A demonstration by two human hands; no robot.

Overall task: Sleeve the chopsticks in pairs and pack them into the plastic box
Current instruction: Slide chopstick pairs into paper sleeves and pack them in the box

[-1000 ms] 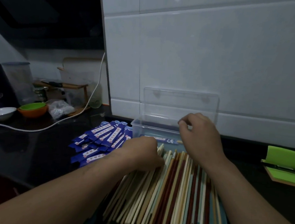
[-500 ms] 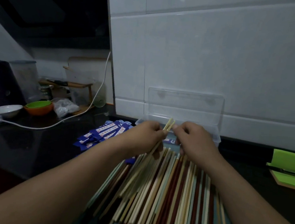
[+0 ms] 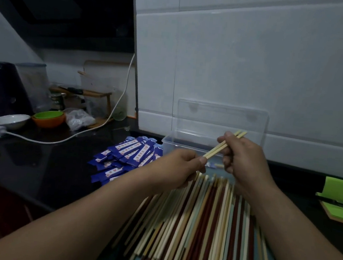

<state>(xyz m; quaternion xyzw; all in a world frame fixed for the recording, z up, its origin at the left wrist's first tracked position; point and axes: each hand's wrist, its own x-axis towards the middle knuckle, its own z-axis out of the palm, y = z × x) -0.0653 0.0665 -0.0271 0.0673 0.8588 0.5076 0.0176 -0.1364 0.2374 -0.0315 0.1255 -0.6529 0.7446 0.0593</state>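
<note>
My left hand (image 3: 180,169) and my right hand (image 3: 241,158) both hold one pair of thin pale yellow chopsticks (image 3: 216,150) up in the air. My left fingers (image 3: 202,161) pinch the low end. My right fingers (image 3: 227,137) curl round the top end.

The see-through plastic box (image 3: 168,143) sits at the back edge of the black counter (image 3: 39,166), by the white tile wall. Its lid (image 3: 219,121) stands up, open. I can see a little bit of blue in the box; my hands hide the rest.

The heap of blue paper sleeves (image 3: 126,157) lies just left of the box. The big pile of brown, cream and pale blue chopsticks (image 3: 199,225) lies under my arms at the front edge.

At the far left, a green bowl (image 3: 47,115) sits inside an orange bowl (image 3: 49,122).
</note>
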